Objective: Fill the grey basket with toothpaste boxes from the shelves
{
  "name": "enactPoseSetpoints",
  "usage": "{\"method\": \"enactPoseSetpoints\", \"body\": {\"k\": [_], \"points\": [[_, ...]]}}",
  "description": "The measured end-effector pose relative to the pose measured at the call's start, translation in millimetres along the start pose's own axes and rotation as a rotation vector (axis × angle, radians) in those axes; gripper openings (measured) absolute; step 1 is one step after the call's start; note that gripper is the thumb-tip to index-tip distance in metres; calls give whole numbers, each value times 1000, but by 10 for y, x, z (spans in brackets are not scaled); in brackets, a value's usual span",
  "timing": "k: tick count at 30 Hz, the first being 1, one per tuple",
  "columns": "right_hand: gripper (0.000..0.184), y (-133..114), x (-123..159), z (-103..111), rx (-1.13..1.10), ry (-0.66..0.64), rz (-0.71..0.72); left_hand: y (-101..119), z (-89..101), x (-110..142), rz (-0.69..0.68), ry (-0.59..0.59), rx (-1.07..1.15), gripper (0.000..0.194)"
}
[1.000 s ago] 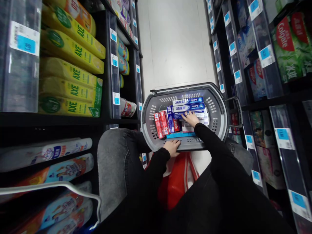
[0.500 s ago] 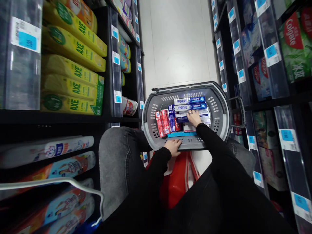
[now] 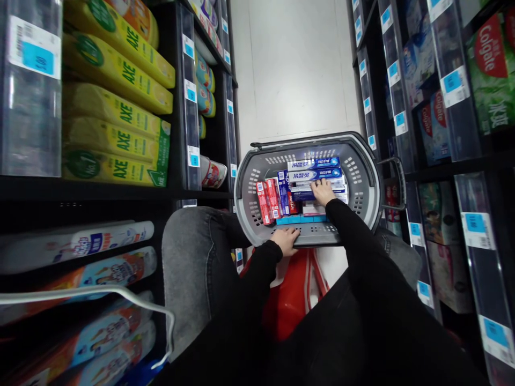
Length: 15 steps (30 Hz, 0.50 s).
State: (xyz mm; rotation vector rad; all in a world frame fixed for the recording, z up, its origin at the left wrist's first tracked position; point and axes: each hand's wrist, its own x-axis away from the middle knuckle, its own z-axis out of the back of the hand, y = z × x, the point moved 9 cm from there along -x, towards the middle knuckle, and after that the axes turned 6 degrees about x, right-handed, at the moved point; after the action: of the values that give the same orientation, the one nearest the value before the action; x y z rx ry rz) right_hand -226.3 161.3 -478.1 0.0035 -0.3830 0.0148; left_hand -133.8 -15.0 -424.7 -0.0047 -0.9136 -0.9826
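Observation:
A grey shopping basket [image 3: 364, 185] rests in front of my knees on the aisle floor. It holds several toothpaste boxes: blue-and-white ones [image 3: 316, 174] lying flat and red ones [image 3: 267, 201] standing on edge. My right hand [image 3: 322, 191] reaches into the basket and its fingers curl over a blue-and-white box in the stack. At the basket's near rim my left hand [image 3: 285, 239] rests, fingers bent over the edge.
Shelves flank the narrow aisle: yellow AXE packs [image 3: 116, 126] on the left, Colgate packs [image 3: 488, 64] on the right. A red bag [image 3: 293, 297] lies between my knees. A white wire hanger [image 3: 100, 297] sticks out at lower left. Pale floor [image 3: 298, 69] stretches ahead.
My right hand has shifted slightly to the right over the stacked boxes. The left hand stays on the rim.

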Motion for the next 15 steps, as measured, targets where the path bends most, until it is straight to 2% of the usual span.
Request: {"method": "enactPoseSetpoints", "body": {"k": [4, 8, 11, 15], "points": [[31, -61, -13, 27, 19, 40, 72, 2, 0, 2, -3, -4, 1, 63], [44, -75, -46, 115, 49, 108, 87, 2, -4, 1, 1, -16, 0, 61], [46, -61, -67, 151, 34, 109, 60, 3, 2, -1, 6, -10, 0, 60], [47, 4, -96, 181, -13, 96, -43, 7, 3, 3, 7, -17, 1, 60]]}}
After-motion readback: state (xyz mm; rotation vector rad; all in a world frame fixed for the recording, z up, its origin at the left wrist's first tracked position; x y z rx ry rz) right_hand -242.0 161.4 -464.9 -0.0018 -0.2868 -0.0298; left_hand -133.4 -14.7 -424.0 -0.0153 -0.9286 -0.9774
